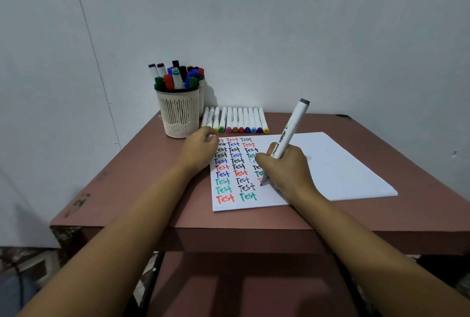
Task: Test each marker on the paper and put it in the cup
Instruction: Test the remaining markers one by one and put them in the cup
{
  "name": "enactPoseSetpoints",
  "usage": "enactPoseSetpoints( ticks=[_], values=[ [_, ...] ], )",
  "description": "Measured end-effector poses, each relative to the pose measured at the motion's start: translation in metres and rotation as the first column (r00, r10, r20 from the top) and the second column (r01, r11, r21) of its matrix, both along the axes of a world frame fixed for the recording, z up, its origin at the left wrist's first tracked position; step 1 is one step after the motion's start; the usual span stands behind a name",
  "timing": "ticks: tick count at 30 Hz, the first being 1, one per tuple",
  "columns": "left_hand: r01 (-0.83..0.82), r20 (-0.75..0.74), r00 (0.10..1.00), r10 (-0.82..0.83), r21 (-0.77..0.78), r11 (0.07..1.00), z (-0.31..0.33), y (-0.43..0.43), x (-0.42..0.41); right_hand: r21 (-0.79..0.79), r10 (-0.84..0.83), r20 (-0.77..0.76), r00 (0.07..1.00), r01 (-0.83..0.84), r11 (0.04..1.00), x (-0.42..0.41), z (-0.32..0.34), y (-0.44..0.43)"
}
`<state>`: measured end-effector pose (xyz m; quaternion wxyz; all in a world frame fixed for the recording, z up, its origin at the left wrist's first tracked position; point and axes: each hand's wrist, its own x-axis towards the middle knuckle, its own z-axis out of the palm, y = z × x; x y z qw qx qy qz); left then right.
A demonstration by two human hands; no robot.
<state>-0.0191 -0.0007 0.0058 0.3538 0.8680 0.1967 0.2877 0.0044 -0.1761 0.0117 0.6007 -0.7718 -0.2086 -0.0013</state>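
Observation:
My right hand (pixel 284 166) grips a white marker with a grey end (pixel 290 131), and its tip touches the white paper (pixel 330 164) next to rows of coloured "Test" words. My left hand (pixel 201 150) rests on the paper's top left corner with its fingers curled. A small pale piece, which looks like the marker's cap, shows between its fingertips. The cream slotted cup (pixel 179 113) stands at the table's back left, just beyond my left hand, and holds several markers. A row of several white markers (pixel 236 119) lies behind the paper.
The brown table (pixel 152 189) stands in a corner against pale walls. A second holder (pixel 201 93) is partly hidden behind the cup. The table's right side shows bare surface beyond the paper stack.

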Motion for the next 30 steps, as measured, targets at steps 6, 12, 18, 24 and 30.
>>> enactPoseSetpoints(
  ticks=[6, 12, 18, 24, 30],
  values=[
    [-0.001, -0.017, 1.000, 0.001, -0.007, 1.000, -0.001, 0.002, 0.000, 0.004, 0.000, 0.021, 1.000, 0.000, 1.000, -0.004, 0.002, 0.001],
    [-0.001, -0.016, 1.000, 0.001, 0.008, 1.000, -0.001, 0.001, 0.000, 0.008, -0.017, 0.018, 1.000, 0.016, 1.000, -0.003, 0.002, 0.000],
    [0.001, -0.019, 1.000, 0.000, 0.010, 1.000, -0.001, 0.001, 0.001, 0.004, 0.014, 0.020, 1.000, -0.014, 1.000, -0.001, 0.000, 0.001],
    [0.008, -0.029, 1.000, -0.008, 0.004, 1.000, -0.001, 0.002, 0.001, 0.086, -0.008, -0.029, 1.000, 0.010, 0.996, 0.002, 0.000, 0.000],
    [0.014, -0.028, 1.000, -0.013, 0.013, 1.000, -0.001, 0.002, 0.001, 0.166, -0.083, -0.053, 0.995, 0.091, 0.982, 0.007, -0.002, -0.008]
  ],
)
